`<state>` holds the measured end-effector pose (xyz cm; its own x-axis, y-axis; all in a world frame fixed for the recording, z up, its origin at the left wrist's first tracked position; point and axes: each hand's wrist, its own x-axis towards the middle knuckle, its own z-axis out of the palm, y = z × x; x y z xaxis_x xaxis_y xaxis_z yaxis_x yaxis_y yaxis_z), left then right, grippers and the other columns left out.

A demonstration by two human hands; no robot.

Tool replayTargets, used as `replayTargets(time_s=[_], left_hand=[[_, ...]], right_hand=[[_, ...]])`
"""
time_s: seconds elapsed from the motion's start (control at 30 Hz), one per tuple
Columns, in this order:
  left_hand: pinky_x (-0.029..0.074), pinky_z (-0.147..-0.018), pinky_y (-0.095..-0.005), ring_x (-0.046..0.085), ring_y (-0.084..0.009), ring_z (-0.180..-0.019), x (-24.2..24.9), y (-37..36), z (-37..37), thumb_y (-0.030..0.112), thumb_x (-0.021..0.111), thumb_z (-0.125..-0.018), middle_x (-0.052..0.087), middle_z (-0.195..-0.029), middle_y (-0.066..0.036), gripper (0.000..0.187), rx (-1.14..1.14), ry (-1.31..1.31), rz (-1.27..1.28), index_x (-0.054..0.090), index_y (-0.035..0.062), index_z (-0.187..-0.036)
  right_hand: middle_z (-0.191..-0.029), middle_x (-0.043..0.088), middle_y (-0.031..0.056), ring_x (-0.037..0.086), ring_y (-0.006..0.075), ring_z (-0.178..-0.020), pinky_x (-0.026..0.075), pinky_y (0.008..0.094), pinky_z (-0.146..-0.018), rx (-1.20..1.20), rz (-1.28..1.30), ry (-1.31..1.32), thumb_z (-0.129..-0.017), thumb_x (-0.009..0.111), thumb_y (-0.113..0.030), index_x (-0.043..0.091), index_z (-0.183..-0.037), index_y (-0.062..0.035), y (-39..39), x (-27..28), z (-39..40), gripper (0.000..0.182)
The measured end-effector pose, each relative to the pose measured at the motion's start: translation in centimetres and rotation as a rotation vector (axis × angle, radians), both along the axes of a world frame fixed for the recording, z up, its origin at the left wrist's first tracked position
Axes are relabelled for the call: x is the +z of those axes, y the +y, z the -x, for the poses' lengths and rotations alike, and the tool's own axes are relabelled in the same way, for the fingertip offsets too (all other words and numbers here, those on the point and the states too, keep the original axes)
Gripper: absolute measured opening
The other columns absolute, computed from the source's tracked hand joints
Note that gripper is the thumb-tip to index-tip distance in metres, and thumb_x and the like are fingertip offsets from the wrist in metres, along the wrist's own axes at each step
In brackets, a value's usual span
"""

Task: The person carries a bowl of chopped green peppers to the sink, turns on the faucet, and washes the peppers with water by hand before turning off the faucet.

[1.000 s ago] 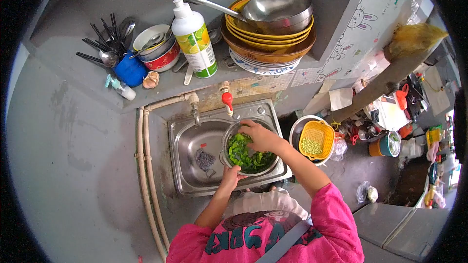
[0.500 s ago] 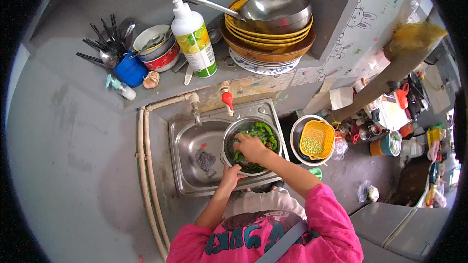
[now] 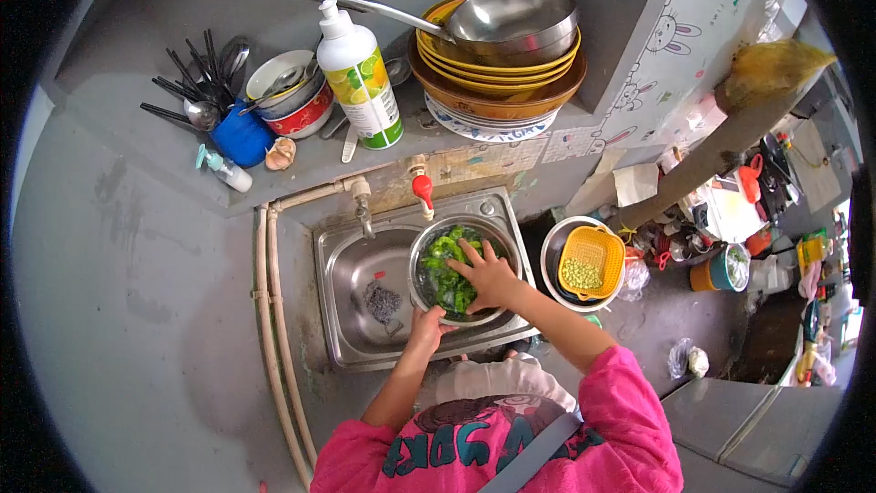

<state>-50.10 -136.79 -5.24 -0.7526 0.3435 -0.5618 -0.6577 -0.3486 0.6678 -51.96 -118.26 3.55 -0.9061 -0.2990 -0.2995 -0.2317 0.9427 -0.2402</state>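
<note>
A round metal bowl [image 3: 418,297] sits over the right part of the sink, with bright green vegetables [image 3: 447,285] lying in water inside it. I cannot make out their exact kind. My left hand [image 3: 427,329] grips the bowl's near left rim, thumb over the edge. Inside the bowl, on its right side, my right hand [image 3: 490,277] has its fingers spread over the vegetables and touches them. It holds nothing I can see.
The steel sink [image 3: 339,333] holds a scouring pad [image 3: 383,299]. Above are a metal tap [image 3: 364,210] and a red-handled tap [image 3: 422,190]. A yellow basket [image 3: 618,260] with pale green beans stands to the right. A soap bottle [image 3: 360,82] and stacked bowls [image 3: 497,96] line the ledge.
My right hand has moved rightward across the bowl and its fingers have spread. The vegetables have shifted to the left and middle. My left hand stays on the rim.
</note>
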Motion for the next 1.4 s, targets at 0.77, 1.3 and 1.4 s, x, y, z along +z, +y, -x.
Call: replayTargets(time_s=[0.77,1.3,1.4], left_hand=[[0.057,-0.055,-0.0387,0.063,-0.0269,-0.08,0.9,0.6,-0.7,0.002,0.047,-0.077,0.055,-0.103,-0.013,0.043,0.045,-0.047,0.124,0.039,0.0067,-0.119],[0.057,-0.052,-0.0399,0.063,-0.0273,-0.082,0.6,0.5,-1.1,-0.001,0.044,-0.073,0.053,-0.108,-0.014,0.053,0.014,-0.04,0.1,0.034,0.0077,-0.124],[0.058,-0.052,-0.0384,0.063,-0.0272,-0.083,-0.3,0.3,-0.9,0.0,0.043,-0.074,0.052,-0.109,-0.015,0.055,0.077,-0.05,0.043,0.031,0.0091,-0.127]], right_hand=[[-0.147,0.016,0.0112,0.03,0.0419,-0.126,0.039,0.0559,-0.09,-0.04,-0.081,-0.061,-0.057,0.081,-0.039,0.038,-0.133,-0.0286,-3.5,-0.7,2.6,0.088],[-0.125,0.047,0.0146,0.047,0.0349,-0.11,0.04,0.0413,-0.092,0.022,0.453,0.217,-0.06,0.076,-0.017,0.064,-0.102,-0.0109,1.8,0.7,3.8,0.044],[-0.141,0.027,0.0162,0.042,0.0428,-0.116,0.042,0.0467,-0.092,-0.005,0.218,0.074,-0.053,0.082,-0.035,0.039,-0.133,-0.0206,2.1,0.9,2.3,0.091]])
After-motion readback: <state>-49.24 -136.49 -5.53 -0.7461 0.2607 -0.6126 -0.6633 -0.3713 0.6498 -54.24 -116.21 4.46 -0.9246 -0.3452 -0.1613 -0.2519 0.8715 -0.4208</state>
